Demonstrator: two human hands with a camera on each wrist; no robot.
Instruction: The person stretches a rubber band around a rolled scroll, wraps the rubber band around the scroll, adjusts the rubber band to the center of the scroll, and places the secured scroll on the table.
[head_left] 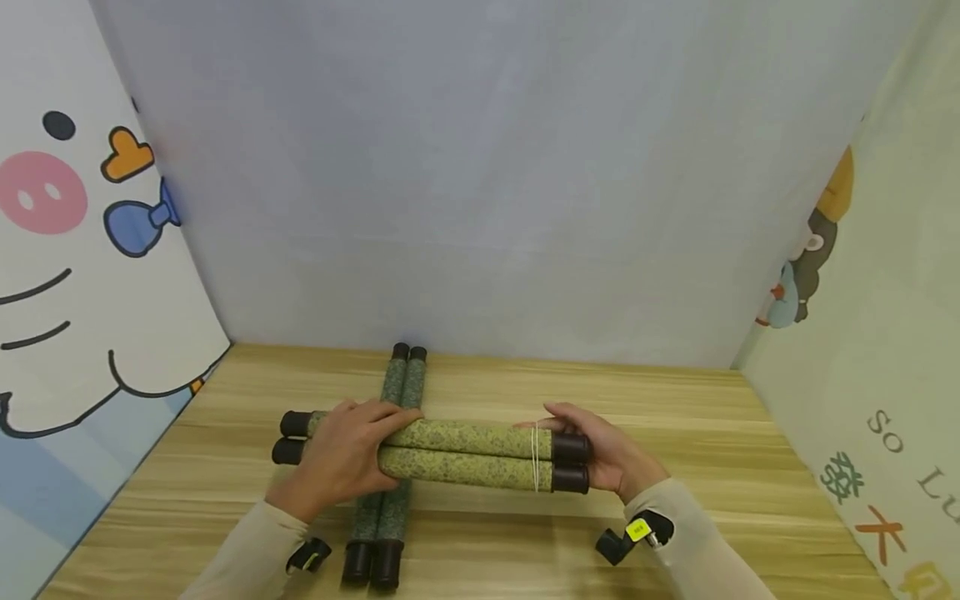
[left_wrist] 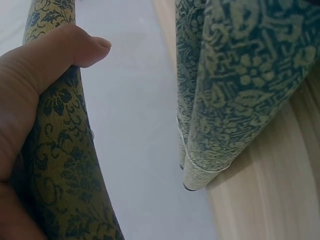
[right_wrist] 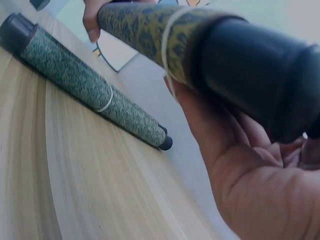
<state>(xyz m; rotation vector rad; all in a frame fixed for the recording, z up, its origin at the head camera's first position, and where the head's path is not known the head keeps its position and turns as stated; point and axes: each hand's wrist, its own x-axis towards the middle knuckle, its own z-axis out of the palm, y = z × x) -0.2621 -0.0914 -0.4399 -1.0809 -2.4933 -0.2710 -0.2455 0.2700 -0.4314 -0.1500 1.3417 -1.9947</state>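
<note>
A yellow patterned scroll (head_left: pixel 465 454), wound on two rollers with dark end caps, is held crosswise above the table. My left hand (head_left: pixel 348 450) grips it near its left end, its thumb lying along the fabric in the left wrist view. Around its right end, my right hand (head_left: pixel 615 454) holds the dark caps (right_wrist: pixel 255 75), with some fingers hidden behind them. A thin white elastic band (head_left: pixel 536 457) circles the scroll just inside those caps. One right-hand digit touches the band in the right wrist view.
A second scroll, green and patterned (head_left: pixel 382 512), lies on the wooden table (head_left: pixel 697 508) beneath the yellow one, pointing away from me. It too has a white band (right_wrist: pixel 107 97). A pale cloth (head_left: pixel 480 208) hangs behind the table, with printed panels at both sides.
</note>
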